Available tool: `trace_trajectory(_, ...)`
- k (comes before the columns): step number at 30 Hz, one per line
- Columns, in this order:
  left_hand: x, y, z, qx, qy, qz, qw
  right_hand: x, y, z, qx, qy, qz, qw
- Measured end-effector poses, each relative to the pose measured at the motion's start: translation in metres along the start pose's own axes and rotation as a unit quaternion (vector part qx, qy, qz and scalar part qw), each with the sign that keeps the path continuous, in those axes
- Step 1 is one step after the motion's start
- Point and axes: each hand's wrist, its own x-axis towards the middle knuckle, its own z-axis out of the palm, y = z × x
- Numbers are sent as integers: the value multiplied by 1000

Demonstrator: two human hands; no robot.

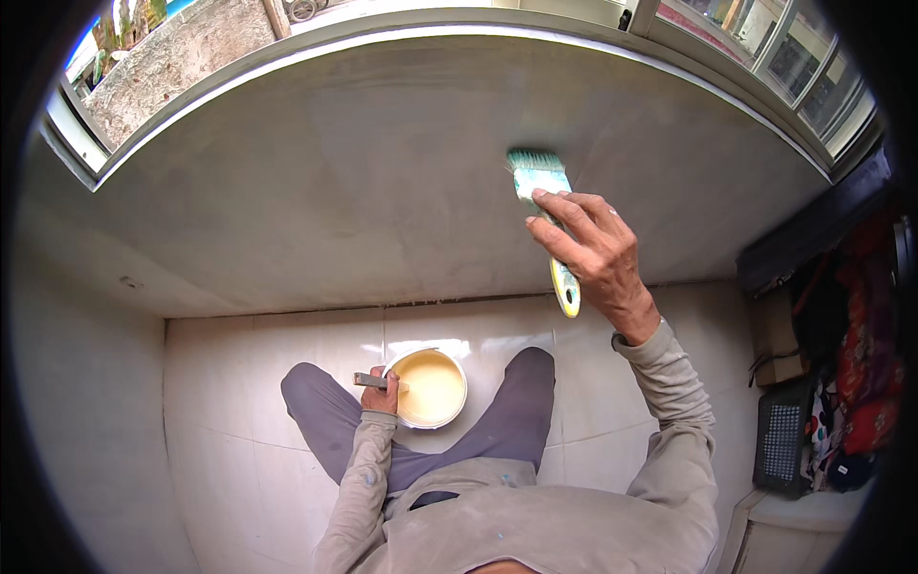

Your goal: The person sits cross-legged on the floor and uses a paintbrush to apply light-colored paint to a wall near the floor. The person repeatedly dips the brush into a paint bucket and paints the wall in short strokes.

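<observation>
My right hand (595,247) grips a paintbrush (541,176) by its handle, bristles pointing up at the grey wall (401,179). The brush has greenish bristles, a paint-smeared ferrule and a yellow-edged handle; its bristle tips appear to be against the wall. Between my legs stands a round white bucket (465,402) holding pale yellow liquid, perhaps paint. At the bucket's left rim, my left hand (381,397) is closed around a flat grey-brown handle (367,380). The lower part of that tool is hidden by my fingers or the rim.
A window frame (430,30) runs along the wall's top edge. Pale floor tiles (222,387) lie under me. At right are a dark plastic basket (780,441), a cardboard box (778,351) and a heap of red and dark cloth (864,359).
</observation>
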Motion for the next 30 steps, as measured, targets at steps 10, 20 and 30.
trace_trajectory(10,-1,-9,3,3,4,24,1000,82,45,-70,20,66,-44,997)
trace_trajectory(20,2,-24,5,11,1,35,999,-6,19,17,-114,28,-28,993)
trace_trajectory(30,2,-21,4,13,6,25,1000,-17,5,-9,-25,-11,-13,1000)
